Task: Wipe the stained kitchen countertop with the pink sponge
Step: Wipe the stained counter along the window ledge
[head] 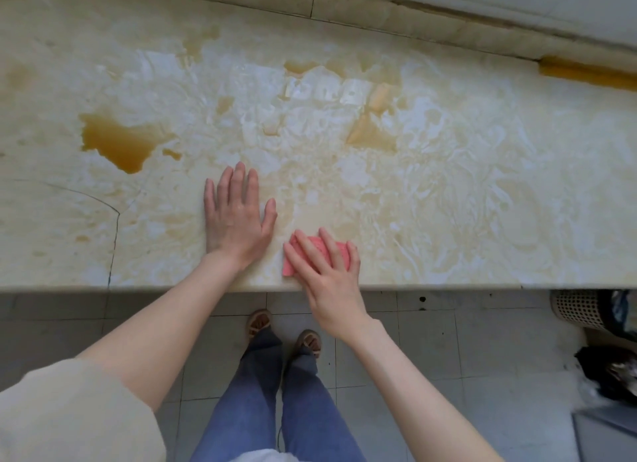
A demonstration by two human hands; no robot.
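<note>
Stained countertop (482, 203), pink sponge (316, 245) and brown puddle (120, 144) on it

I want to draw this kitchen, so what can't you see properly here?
All in the head view.
pink sponge: mostly under the fingers of the right hand.
countertop below the left hand: covered, stains unknown.
basket, right: cut by the counter's edge.
dark bundle on the floor: blurred, cropped by the frame.

No writing, label, brand, number or sign can be read on the countertop (482, 203), on the pink sponge (314, 245), or on anything else in view.
</note>
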